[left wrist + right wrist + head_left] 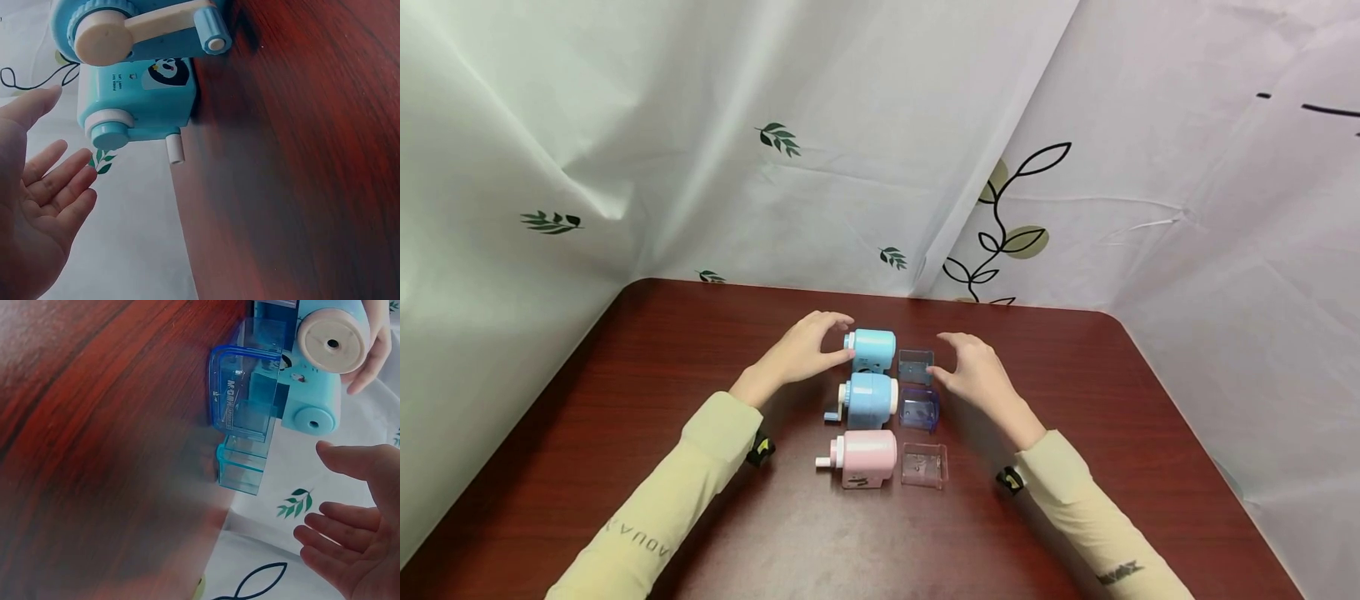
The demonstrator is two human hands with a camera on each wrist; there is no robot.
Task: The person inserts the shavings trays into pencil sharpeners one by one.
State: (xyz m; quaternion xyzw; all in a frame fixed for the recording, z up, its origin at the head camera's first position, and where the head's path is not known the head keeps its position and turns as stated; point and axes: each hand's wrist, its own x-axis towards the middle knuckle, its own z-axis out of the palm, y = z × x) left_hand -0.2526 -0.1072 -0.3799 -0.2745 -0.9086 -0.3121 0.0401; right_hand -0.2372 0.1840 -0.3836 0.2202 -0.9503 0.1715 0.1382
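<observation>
Left hand (805,348), fingers spread, just beside crank end of turquoise plastic pencil sharpener (875,344). Right hand (979,377), fingers loosely extended, near clear teal plastic bin (916,367) at sharpener's right. Nearer viewer: rounded blue plastic sharpener (869,400), boxy pink plastic sharpener (869,455), blue-tinted clear bin (918,409), colourless clear bin (922,466); all 6 on red-brown wood-grain table (790,537).

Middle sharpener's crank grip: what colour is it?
The crank grip is blue with a pale end centre, clearest in the left wrist view.
</observation>
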